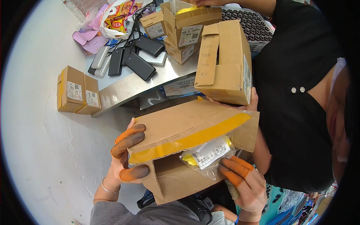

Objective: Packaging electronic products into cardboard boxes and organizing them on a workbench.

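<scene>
An opened cardboard box with yellow tape along its raised flap is held in front of me. My left hand, in orange and grey finger covers, is closed on its left end, fingers on the flap and thumb lower down. At the opening's right side lies a clear plastic bag with a white printed label and something yellow inside. My right hand, with similar finger covers, pinches the bag's lower right edge; its thumb is partly hidden. The box's depth is only partly visible.
A person in black on the right holds a taped carton close above my box. Smaller cartons, black and white power banks and a snack bag crowd the metal-edged table. Two cartons stand by the wall.
</scene>
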Motion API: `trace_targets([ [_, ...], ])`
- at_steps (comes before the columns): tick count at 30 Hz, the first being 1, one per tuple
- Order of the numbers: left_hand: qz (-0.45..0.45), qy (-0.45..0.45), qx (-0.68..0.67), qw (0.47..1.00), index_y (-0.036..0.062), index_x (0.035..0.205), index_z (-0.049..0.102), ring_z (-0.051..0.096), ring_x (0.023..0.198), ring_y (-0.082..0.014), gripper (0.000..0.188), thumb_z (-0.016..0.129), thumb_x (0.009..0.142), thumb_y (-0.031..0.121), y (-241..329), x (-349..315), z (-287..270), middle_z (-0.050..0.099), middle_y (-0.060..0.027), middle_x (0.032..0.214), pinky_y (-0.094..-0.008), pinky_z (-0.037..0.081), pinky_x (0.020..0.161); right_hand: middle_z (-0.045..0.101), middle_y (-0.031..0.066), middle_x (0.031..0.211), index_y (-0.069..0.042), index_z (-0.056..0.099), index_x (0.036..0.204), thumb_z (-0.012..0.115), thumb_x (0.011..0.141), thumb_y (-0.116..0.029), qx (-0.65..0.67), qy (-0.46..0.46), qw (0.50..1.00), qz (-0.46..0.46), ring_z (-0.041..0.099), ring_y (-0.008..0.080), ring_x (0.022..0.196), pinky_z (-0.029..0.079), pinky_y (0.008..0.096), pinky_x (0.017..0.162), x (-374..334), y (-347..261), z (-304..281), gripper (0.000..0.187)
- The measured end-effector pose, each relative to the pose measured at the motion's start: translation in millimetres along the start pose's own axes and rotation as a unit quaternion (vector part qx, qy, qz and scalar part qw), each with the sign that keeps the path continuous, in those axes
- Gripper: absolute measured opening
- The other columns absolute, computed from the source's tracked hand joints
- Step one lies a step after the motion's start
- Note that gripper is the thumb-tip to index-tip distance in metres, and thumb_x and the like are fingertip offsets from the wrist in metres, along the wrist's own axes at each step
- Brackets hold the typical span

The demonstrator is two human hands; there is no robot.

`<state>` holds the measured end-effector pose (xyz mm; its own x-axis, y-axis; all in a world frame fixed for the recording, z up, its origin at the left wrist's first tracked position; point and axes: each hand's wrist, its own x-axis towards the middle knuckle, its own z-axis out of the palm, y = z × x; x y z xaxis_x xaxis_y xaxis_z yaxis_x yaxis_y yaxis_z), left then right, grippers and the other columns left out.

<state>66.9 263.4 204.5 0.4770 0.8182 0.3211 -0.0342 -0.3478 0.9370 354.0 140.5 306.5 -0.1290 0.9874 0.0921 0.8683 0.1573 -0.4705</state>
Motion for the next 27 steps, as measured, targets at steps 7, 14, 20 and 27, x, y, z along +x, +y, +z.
trace_targets([
  [7, 0.152, -0.076, 0.135, 0.976, 0.0219, 0.108, 0.064, 0.048, 0.127, -0.0423, 0.046, 0.082, 0.066, 0.018, -1, 5, 7, 0.051, -0.0168, 0.130, -0.0675, 0.024, 0.114, 0.064, 0.0070, 0.116, -0.003, 0.066, 0.104, 0.064, 0.071, -0.010, -0.117, -0.052, 0.988, -0.083, 0.059, 0.0271, 0.103, 0.048, 0.0342, 0.087, 20, -11, 2, 0.034],
  [14, 0.132, -0.073, 0.122, 0.981, 0.0189, 0.093, 0.058, 0.051, 0.120, -0.0469, 0.040, 0.086, 0.064, 0.016, 10, 4, 17, 0.049, -0.0209, 0.129, -0.0678, 0.030, 0.110, 0.066, 0.0090, 0.107, -0.003, 0.065, 0.099, 0.062, 0.076, -0.012, 0.061, -0.112, 0.953, -0.274, 0.062, 0.0245, 0.104, 0.050, 0.0352, 0.090, 69, 6, 47, 0.025],
  [20, 0.126, -0.054, 0.133, 0.982, 0.0145, 0.088, 0.052, 0.053, 0.119, -0.0479, 0.041, 0.085, 0.063, 0.015, 11, 6, 19, 0.048, -0.0225, 0.130, -0.0675, 0.032, 0.109, 0.067, 0.0065, 0.091, -0.005, 0.070, 0.101, 0.063, 0.080, -0.012, -0.070, -0.004, 0.982, -0.177, 0.068, 0.0205, 0.088, 0.052, 0.0332, 0.081, 82, 8, 56, 0.023],
  [27, 0.111, -0.035, 0.111, 0.987, 0.0133, 0.097, 0.053, 0.049, 0.124, -0.0492, 0.047, 0.087, 0.064, 0.016, 3, 5, 21, 0.046, -0.0242, 0.132, -0.0684, 0.030, 0.110, 0.067, 0.0089, 0.088, -0.005, 0.070, 0.098, 0.066, 0.079, -0.014, -0.043, 0.056, 0.986, -0.150, 0.067, 0.0264, 0.084, 0.051, 0.0368, 0.079, 91, 11, 73, 0.022],
])
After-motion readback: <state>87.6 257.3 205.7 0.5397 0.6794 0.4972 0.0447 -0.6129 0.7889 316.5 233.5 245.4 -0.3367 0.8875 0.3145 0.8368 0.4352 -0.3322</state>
